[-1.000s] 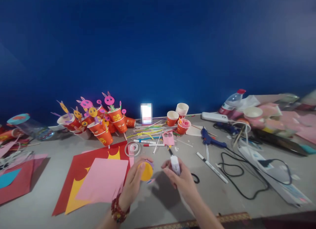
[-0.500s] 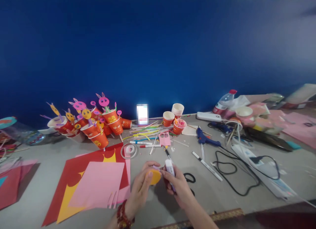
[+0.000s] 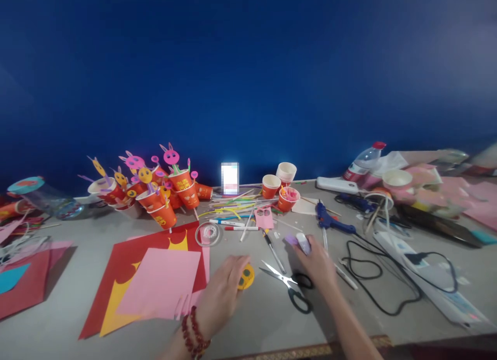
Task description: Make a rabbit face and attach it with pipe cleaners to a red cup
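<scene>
My left hand (image 3: 223, 285), wearing a red bead bracelet, has its fingers closed on a round yellow paper face (image 3: 246, 277) with dark eyes. The fingers cover the disc's left part. Off to the right, my right hand (image 3: 319, 261) grips a white glue stick (image 3: 304, 243) low over the table. A small purple piece (image 3: 290, 240) shows beside the glue stick; I cannot tell what it is. Between the hands lie scissors (image 3: 287, 279) with black handles, blades apart, and a black pen (image 3: 274, 251).
Pink paper (image 3: 163, 282) lies over yellow and red sheets at left. Decorated red paper cups (image 3: 162, 215) stand behind, near a roll of clear tape (image 3: 207, 234). A blue glue gun (image 3: 332, 221), its black cable and a white power strip (image 3: 427, 282) occupy the right.
My right hand has moved right with the glue stick, away from the yellow disc, uncovering the scissors. The disc in my left hand has turned, and its eyes now face up.
</scene>
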Tool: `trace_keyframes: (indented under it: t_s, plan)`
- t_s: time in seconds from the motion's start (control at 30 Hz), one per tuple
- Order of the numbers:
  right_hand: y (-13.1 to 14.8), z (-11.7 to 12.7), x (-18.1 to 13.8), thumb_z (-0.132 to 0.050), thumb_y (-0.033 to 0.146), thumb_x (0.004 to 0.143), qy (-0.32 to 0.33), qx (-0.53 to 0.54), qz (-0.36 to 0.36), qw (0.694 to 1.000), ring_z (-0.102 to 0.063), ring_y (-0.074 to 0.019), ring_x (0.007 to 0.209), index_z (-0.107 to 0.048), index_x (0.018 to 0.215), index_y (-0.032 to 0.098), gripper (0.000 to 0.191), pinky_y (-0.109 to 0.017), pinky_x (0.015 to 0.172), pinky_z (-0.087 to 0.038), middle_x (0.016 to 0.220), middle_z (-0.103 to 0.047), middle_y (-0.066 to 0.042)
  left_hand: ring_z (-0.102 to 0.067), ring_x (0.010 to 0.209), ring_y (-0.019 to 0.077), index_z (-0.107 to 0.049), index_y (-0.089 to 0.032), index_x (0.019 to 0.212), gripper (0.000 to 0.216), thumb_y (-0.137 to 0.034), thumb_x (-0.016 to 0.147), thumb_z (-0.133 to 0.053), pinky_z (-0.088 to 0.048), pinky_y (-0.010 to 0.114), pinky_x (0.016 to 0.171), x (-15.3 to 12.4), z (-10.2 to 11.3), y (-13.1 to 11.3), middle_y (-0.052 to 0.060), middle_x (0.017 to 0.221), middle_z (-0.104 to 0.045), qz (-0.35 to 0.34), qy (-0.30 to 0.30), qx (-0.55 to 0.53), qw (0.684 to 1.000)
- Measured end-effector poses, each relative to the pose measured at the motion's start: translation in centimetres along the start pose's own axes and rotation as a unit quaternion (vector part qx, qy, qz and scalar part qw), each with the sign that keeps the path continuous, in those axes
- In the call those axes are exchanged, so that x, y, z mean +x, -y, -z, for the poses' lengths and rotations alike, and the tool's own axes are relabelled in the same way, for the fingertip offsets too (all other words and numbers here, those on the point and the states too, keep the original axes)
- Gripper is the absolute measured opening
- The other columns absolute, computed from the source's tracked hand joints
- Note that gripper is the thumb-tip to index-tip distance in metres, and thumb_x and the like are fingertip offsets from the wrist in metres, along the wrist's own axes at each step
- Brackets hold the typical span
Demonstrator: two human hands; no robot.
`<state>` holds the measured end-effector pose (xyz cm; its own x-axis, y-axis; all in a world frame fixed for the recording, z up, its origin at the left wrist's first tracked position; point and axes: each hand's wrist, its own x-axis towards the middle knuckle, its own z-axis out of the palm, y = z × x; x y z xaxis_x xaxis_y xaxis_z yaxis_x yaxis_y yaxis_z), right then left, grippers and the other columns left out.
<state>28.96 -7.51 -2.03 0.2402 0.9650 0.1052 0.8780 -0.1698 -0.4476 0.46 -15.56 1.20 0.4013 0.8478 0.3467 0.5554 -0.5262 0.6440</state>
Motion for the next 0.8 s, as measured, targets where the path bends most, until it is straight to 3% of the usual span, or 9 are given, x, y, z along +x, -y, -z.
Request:
trace_keyframes:
  t_s: [0.07, 0.17, 0.27, 0.4, 0.53, 0.6, 0.8]
  plan:
    - [-0.1, -0.5, 0.2, -0.053, 0.044, 0.085, -0.017, -0.009, 0.021, 1.0, -0.065, -0.0277, 0.071, -0.058, 0.091, 0.022, 0.023, -0.03, 0.055, -0.038, 0.076, -0.068, -0.006, -0.06, 0.115, 0.0263, -0.042, -0.023, 0.139, 0.068, 0.005, 0.077, -0.044, -0.051, 0.049, 0.099, -0.2, -0.1, 0.0, 0.012, 0.124, -0.063, 0.004, -0.016, -0.006, 1.0]
    - [0.0, -0.6, 0.2, -0.048, 0.046, 0.088, -0.064, 0.014, 0.056, 0.996, -0.066, -0.031, 0.088, -0.057, 0.097, 0.02, 0.029, -0.035, 0.065, -0.046, 0.096, -0.07, -0.013, -0.062, 0.112, 0.0259, -0.052, -0.023, 0.128, 0.049, -0.002, 0.084, -0.048, -0.051, 0.047, 0.098, -0.1, 0.3, -0.4, 0.012, 0.12, -0.065, 0.028, -0.025, -0.042, 0.998]
    - [0.5, 0.0, -0.8, -0.043, 0.048, 0.091, -0.11, 0.065, 0.105, 0.986, -0.065, -0.0315, 0.093, -0.056, 0.102, 0.02, 0.033, -0.038, 0.073, -0.05, 0.1, -0.068, -0.015, -0.067, 0.089, 0.0214, -0.062, -0.021, 0.113, 0.024, -0.017, 0.095, -0.045, -0.055, 0.037, 0.083, 0.5, 0.6, -1.4, 0.008, 0.096, -0.07, 0.105, -0.017, -0.14, 0.984]
    - [2.3, 1.6, -3.4, -0.04, 0.04, 0.093, -0.069, 0.141, 0.169, 0.973, -0.068, -0.0271, 0.085, -0.052, 0.115, 0.019, 0.032, -0.037, 0.072, -0.053, 0.098, -0.07, -0.013, -0.065, 0.064, 0.015, -0.064, -0.016, 0.095, 0.03, -0.036, 0.1, -0.043, -0.051, 0.026, 0.061, 1.4, 0.5, -2.4, 0.007, 0.084, -0.071, 0.204, -0.028, -0.342, 0.917]
    - [4.8, 3.8, -5.9, -0.048, 0.035, 0.095, 0.04, 0.226, 0.192, 0.954, -0.071, -0.0221, 0.085, -0.051, 0.117, 0.022, 0.026, -0.029, 0.073, -0.055, 0.099, -0.072, -0.008, -0.065, 0.062, 0.0146, -0.063, -0.014, 0.096, 0.03, -0.042, 0.095, -0.053, -0.051, 0.026, 0.057, 1.5, 0.0, -2.1, 0.009, 0.091, -0.073, 0.231, -0.064, -0.439, 0.866]
    - [5.8, 4.9, -6.6, -0.054, 0.035, 0.094, 0.054, 0.246, 0.208, 0.945, -0.072, -0.021, 0.085, -0.056, 0.115, 0.023, 0.024, -0.027, 0.073, -0.055, 0.099, -0.073, -0.007, -0.063, 0.063, 0.0141, -0.064, -0.013, 0.101, 0.032, -0.043, 0.095, -0.052, -0.05, 0.026, 0.058, 1.3, 0.0, -1.8, 0.01, 0.093, -0.072, 0.23, -0.078, -0.449, 0.86]
    - [8.1, 6.1, -7.6, -0.06, 0.025, 0.089, -0.015, 0.316, 0.267, 0.91, -0.067, -0.0251, 0.091, -0.07, 0.103, 0.023, 0.017, -0.032, 0.078, -0.056, 0.097, -0.069, -0.01, -0.059, 0.057, 0.0127, -0.062, -0.014, 0.104, 0.033, -0.043, 0.096, -0.051, -0.05, 0.029, 0.061, 0.9, 0.2, -1.7, 0.007, 0.087, -0.072, 0.234, -0.099, -0.41, 0.876]
